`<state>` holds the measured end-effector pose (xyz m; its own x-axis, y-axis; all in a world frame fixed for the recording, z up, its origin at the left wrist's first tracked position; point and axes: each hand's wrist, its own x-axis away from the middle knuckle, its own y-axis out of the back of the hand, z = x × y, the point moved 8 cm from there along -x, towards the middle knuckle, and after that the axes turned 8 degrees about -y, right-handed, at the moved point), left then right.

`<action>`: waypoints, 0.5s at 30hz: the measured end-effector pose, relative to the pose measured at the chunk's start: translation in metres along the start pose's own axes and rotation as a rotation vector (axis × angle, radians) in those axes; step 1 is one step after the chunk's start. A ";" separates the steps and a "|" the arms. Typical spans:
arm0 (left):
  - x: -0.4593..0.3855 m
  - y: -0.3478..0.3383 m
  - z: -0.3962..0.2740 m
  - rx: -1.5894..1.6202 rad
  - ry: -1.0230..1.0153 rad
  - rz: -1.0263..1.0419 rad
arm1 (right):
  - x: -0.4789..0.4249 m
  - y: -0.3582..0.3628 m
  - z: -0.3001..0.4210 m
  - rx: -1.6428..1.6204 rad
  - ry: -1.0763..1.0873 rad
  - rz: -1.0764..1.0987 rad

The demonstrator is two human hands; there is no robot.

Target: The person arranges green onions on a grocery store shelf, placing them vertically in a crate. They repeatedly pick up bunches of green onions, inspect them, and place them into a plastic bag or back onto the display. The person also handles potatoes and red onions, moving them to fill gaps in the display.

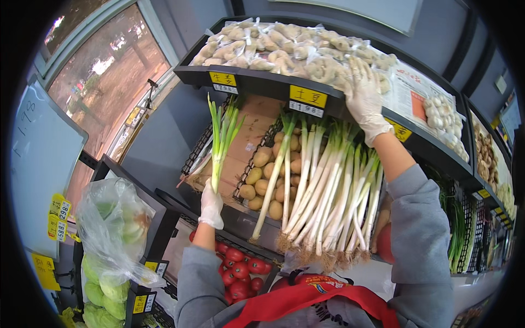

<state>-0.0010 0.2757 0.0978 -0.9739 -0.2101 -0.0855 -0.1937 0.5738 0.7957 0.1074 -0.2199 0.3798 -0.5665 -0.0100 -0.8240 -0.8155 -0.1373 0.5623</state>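
My left hand (211, 206), in a thin white glove, grips a small bunch of scallions (221, 143) near the lower end, its green leaves pointing up and away from me. A bare cardboard liner (262, 112) lies behind it on the lower shelf. Stretched out flat, my gloved right hand (364, 96) reaches over the upper shelf's front edge (262, 80) and rests against bagged ginger (283, 61). Below that arm, many leeks (324, 192) lie side by side, roots towards me, partly over potatoes (262, 186) in a black crate.
Garlic bulbs (445, 119) sit in netting on newspaper (406, 88) at the right. Tomatoes (240, 270) fill a crate below my left forearm. A plastic bag of vegetables (112, 221) rests on green cabbages (102, 291) at the left. Yellow price tags (307, 98) line the shelf edge.
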 end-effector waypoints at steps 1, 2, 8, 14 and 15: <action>-0.012 -0.004 -0.007 0.016 0.024 0.025 | 0.000 -0.010 -0.009 0.026 -0.030 0.022; -0.025 -0.008 -0.015 0.032 0.046 0.051 | 0.003 -0.019 -0.020 0.105 -0.075 0.053; -0.098 -0.048 -0.004 0.195 0.186 0.101 | 0.000 -0.024 -0.009 0.153 -0.076 0.081; -0.188 -0.103 -0.028 -0.008 0.047 0.154 | 0.000 -0.023 -0.013 0.201 -0.058 0.096; -0.204 -0.111 -0.029 -0.063 0.025 0.159 | 0.001 -0.025 -0.012 0.202 -0.055 0.100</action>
<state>0.2223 0.2316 0.0440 -0.9883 -0.1409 0.0588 -0.0290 0.5509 0.8341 0.1287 -0.2287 0.3642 -0.6467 0.0411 -0.7617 -0.7591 0.0630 0.6479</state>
